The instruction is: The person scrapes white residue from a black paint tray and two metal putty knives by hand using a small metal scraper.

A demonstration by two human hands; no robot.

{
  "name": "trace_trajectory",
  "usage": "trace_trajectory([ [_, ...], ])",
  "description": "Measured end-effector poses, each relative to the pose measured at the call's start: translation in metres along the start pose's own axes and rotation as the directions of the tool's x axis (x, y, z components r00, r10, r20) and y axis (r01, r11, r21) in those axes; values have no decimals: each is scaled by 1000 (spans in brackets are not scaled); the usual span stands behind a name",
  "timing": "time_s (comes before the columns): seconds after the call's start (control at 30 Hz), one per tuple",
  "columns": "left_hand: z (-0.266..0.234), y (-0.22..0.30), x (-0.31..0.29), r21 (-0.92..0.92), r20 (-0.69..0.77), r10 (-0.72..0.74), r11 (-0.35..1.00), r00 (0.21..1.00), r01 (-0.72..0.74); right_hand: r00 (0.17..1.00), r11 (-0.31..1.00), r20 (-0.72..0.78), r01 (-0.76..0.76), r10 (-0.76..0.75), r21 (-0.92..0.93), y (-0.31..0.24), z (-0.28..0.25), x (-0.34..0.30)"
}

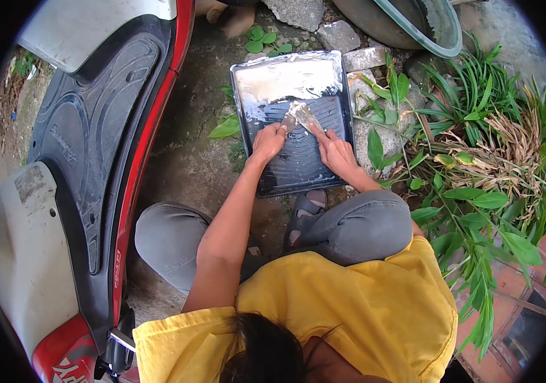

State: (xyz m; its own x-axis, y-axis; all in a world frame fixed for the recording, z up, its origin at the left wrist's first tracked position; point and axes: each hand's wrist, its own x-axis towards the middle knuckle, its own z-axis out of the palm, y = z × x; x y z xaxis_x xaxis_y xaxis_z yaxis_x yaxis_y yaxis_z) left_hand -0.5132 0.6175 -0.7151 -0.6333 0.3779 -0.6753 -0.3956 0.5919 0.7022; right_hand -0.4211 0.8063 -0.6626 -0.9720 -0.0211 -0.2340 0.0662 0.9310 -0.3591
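Note:
A black ribbed paint tray [273,167] lies on the ground in front of my crouched knees. White paste [276,82] covers its far end and smears along its rim. My left hand [269,143] is closed round one putty knife [290,121]. In my right hand [337,154] is a second putty knife [309,117], its blade coated with paste. Above the ribbed middle of the tray the two blades meet at their tips, with a little white paste between them. My fingers hide most of both handles.
A red and white scooter [104,137] with a black footboard stands close on the left. Leafy plants [477,198] and dry stalks crowd the right. Broken concrete pieces [338,37] and a greenish basin [448,45] lie beyond the tray. My sandalled foot [305,214] is near its front edge.

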Motion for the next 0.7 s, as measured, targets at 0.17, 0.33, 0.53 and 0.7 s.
trace_trajectory([
  [0.17, 1, -4, 2, -65, 16, -16, 998, 1000, 16, 994, 988, 104, -3, 19, -153, 0, -3, -3],
  [0.33, 2, -10, 9, -81, 35, -9, 997, 999, 12, 979, 959, 203, 27, 33, -283, 4, -16, -8],
  [0.53, -1, -11, 8, -73, 20, 61, 996, 998, -59, 972, 988, 229, 92, -62, -127, 3, -58, 9],
  [0.7, -9, -12, 5, -39, 26, 35, 999, 999, -34, 976, 988, 199, 60, -87, 140, 3, -94, 45],
])
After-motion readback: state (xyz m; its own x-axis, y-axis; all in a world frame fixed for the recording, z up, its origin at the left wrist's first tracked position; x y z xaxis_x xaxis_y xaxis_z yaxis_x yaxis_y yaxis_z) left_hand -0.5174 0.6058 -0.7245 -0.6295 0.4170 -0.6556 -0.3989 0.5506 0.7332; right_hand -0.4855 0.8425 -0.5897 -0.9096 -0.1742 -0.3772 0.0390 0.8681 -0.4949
